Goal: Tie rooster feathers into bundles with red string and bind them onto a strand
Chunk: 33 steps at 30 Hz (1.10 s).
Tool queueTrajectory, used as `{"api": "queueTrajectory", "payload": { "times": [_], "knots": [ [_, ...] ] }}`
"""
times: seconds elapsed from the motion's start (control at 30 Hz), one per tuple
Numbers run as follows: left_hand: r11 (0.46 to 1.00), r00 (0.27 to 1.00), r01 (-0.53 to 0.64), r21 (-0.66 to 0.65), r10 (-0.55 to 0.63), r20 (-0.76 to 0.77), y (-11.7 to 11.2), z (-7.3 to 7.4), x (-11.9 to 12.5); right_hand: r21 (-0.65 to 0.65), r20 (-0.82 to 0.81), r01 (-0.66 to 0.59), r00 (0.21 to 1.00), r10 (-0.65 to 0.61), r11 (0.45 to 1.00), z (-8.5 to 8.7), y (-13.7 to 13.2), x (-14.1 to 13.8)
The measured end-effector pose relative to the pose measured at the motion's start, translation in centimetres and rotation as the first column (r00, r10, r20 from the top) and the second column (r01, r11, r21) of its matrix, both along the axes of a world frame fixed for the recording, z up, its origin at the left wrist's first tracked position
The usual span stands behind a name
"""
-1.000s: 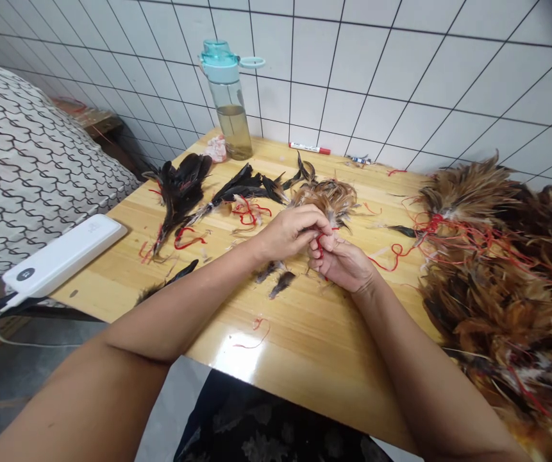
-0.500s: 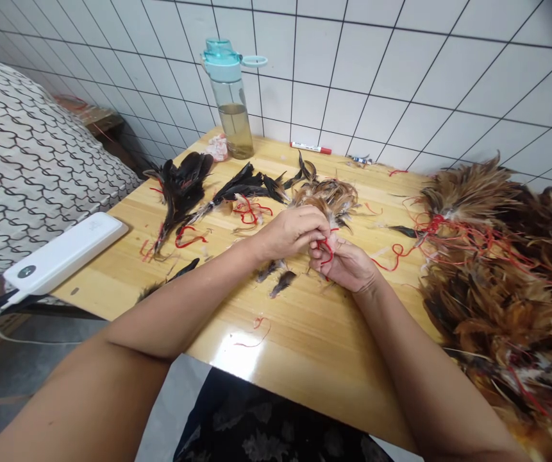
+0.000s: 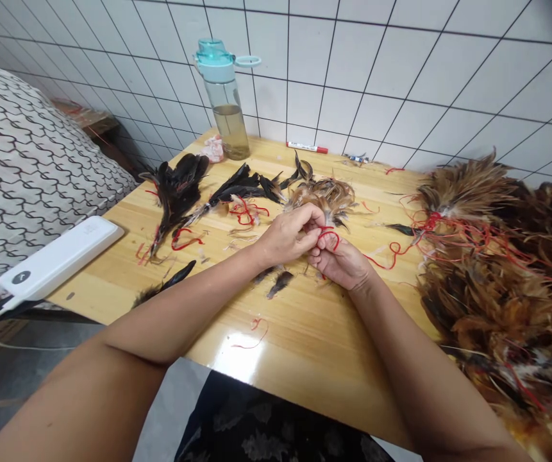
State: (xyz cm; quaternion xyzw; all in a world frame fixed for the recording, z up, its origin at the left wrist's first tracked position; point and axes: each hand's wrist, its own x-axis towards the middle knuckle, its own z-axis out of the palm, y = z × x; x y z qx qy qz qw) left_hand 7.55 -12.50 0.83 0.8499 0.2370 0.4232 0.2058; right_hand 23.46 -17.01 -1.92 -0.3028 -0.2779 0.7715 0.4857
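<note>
Over the middle of the wooden table [image 3: 304, 333], my left hand [image 3: 292, 236] and my right hand [image 3: 340, 262] meet, fingertips touching. Both are closed in a pinch on a red string [image 3: 332, 235], which curls in a loop above the right thumb. Its ends are hidden among the fingers. Just beyond the hands lies a pile of light brown feathers [image 3: 336, 194]. Small dark feathers [image 3: 280, 284] rest on the wood below the left wrist.
Bundles of black feathers [image 3: 174, 186] lie on the left. Brown feather bundles [image 3: 497, 301] with red strings crowd the right side. A water bottle [image 3: 230, 122] and a red marker [image 3: 307, 147] are by the tiled wall. A white power bank [image 3: 64, 253] sits at the left edge.
The red string's loop has shifted up from hanging below the fingertips to curling over the right thumb. My hands stay together in nearly the same place; the view has shifted slightly.
</note>
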Motion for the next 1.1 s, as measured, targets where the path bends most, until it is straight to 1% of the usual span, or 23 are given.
{"api": "queueTrajectory", "payload": {
  "times": [0.1,0.17,0.2,0.27,0.33,0.37,0.43,0.5,0.57,0.67,0.73,0.8,0.87,0.93,0.97,1.1],
  "knots": [
    [0.991,0.998,0.037,-0.131,-0.031,0.048,-0.1,0.3,0.1,-0.01,0.013,0.004,1.0,-0.004,1.0,0.3,-0.1,-0.1],
    [0.968,0.993,0.08,-0.239,-0.058,0.099,-0.2,0.3,0.2,-0.033,0.0,0.013,1.0,-0.013,0.999,0.5,-0.1,-0.1],
    [0.945,0.988,0.113,-0.306,-0.075,0.134,-0.2,0.3,0.2,-0.043,-0.013,0.019,1.0,-0.019,0.999,0.7,-0.1,-0.1],
    [0.879,0.972,0.188,-0.438,-0.104,0.21,-0.1,0.2,0.2,-0.057,-0.032,0.027,0.999,-0.029,0.998,0.9,0.0,-0.2],
    [0.812,0.954,0.255,-0.524,-0.123,0.273,0.0,0.0,0.3,-0.071,-0.033,0.028,0.999,-0.031,0.997,1.0,0.0,-0.2],
    [0.792,0.947,0.275,-0.545,-0.127,0.294,0.1,-0.1,0.3,-0.078,-0.031,0.031,0.999,-0.033,0.997,1.1,0.0,-0.2],
    [0.773,0.942,0.287,-0.566,-0.121,0.313,0.2,-0.2,0.4,-0.086,-0.034,0.036,0.999,-0.039,0.996,1.0,0.0,-0.2],
    [0.77,0.946,0.276,-0.575,-0.112,0.305,0.2,-0.2,0.4,-0.081,-0.041,0.041,0.998,-0.045,0.996,0.9,0.0,-0.2],
    [0.786,0.957,0.238,-0.571,-0.091,0.274,0.1,-0.2,0.5,-0.078,-0.051,0.042,0.998,-0.046,0.996,0.8,0.1,-0.2],
    [0.837,0.978,0.147,-0.528,-0.044,0.203,-0.1,-0.1,0.6,-0.105,-0.066,0.04,0.997,-0.047,0.994,0.6,0.2,-0.3],
    [0.889,0.988,0.079,-0.452,-0.011,0.152,-0.2,-0.1,0.7,-0.131,-0.071,0.046,0.996,-0.055,0.99,0.5,0.3,-0.5],
    [0.951,0.995,0.004,-0.309,0.028,0.098,-0.2,-0.1,0.7,-0.143,-0.067,0.055,0.996,-0.065,0.988,0.4,0.3,-0.6],
    [0.991,0.997,-0.054,-0.126,0.06,0.043,-0.1,-0.1,0.8,-0.141,-0.061,0.057,0.996,-0.066,0.988,0.3,0.3,-0.8],
    [0.997,0.997,-0.072,0.028,0.072,-0.007,-0.1,-0.3,0.8,-0.138,-0.052,0.052,0.997,-0.06,0.989,0.2,0.3,-0.9],
    [0.995,0.997,-0.066,0.08,0.069,-0.026,0.0,-0.4,0.8,-0.137,-0.049,0.053,0.997,-0.06,0.989,0.1,0.3,-1.0],
    [0.979,0.997,-0.045,0.199,0.057,-0.053,0.2,-1.1,0.9,-0.177,-0.069,0.062,0.995,-0.075,0.982,0.1,0.2,-1.2]
  ]
}}
